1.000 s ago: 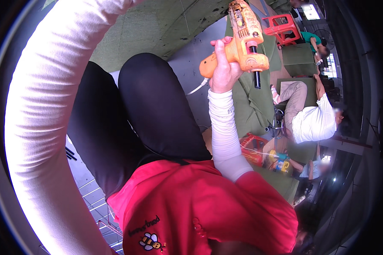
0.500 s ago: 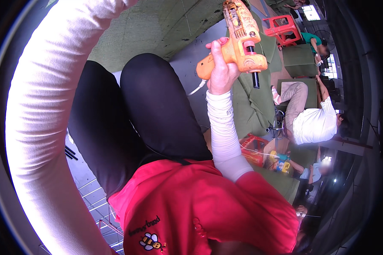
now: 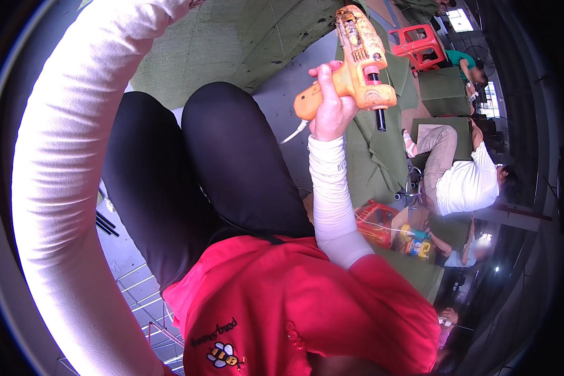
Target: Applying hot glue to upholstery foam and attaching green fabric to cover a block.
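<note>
My right hand (image 3: 332, 111) is closed around the handle of an orange glue gun (image 3: 375, 94). Its upper body is stained with dark, burnt-looking residue. A black glue stick (image 3: 380, 119) pokes out of the gun's rear end, and a white cord (image 3: 296, 131) leaves the foot of the handle. My left arm (image 3: 56, 207), in a white sleeve, curves up along the left side to the upper edge. The left hand lies beyond that edge, so its fingers are hidden.
A green cloth-covered surface (image 3: 213, 56) lies beyond my knees. On the right are a red plastic stool (image 3: 417, 44), green-covered tables (image 3: 443, 91) and several people at work. A yellow container (image 3: 423, 249) stands lower right. Black sticks (image 3: 106, 224) and a wire rack (image 3: 138, 285) are at left.
The glue gun, still in my right hand, has shifted slightly right and down in the view. My left sleeve sits a little farther right. The grip looks the same.
</note>
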